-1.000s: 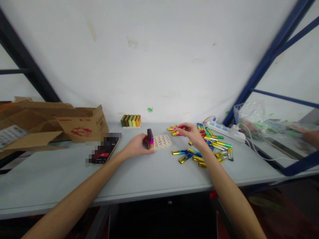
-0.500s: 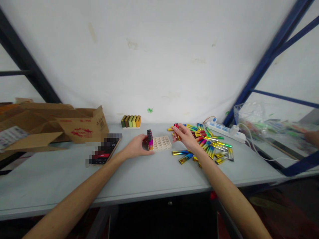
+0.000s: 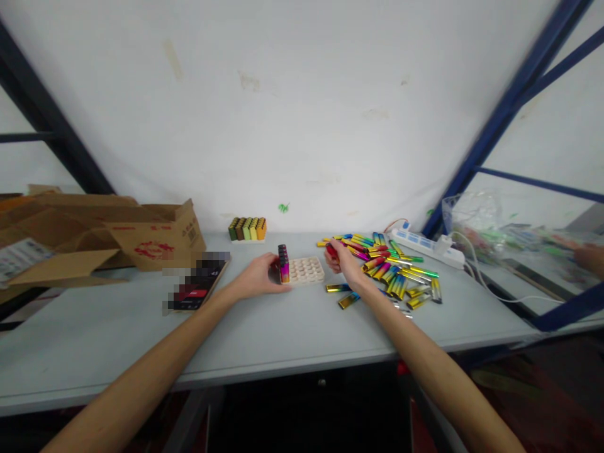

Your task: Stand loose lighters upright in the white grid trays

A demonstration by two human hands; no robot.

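My left hand (image 3: 257, 275) is wrapped round the left end of a cream tray (image 3: 306, 270) with rows of holes, its thumb along the front. One row of upright pink-purple lighters (image 3: 284, 267) with dark tops fills the tray's left end, against that hand. Just right of the tray, my right hand (image 3: 344, 261) is closed round a red lighter (image 3: 332, 251), whose lower part is hidden by the fingers. Behind and beside this hand spreads a pile of shiny multicoloured lighters (image 3: 389, 274), lying in many directions.
A full block of green, brown and yellow lighters (image 3: 248, 229) stands by the wall. At left are open cardboard boxes (image 3: 155, 242) and a phone (image 3: 201, 283). A white power strip (image 3: 428, 248) lies at right, near a blue rack post (image 3: 500, 119). Another person's hand (image 3: 589, 258) shows far right.
My right hand has turned and lowered slightly beside the pile, with the red lighter still in it. My left hand and the tray have stayed in place.
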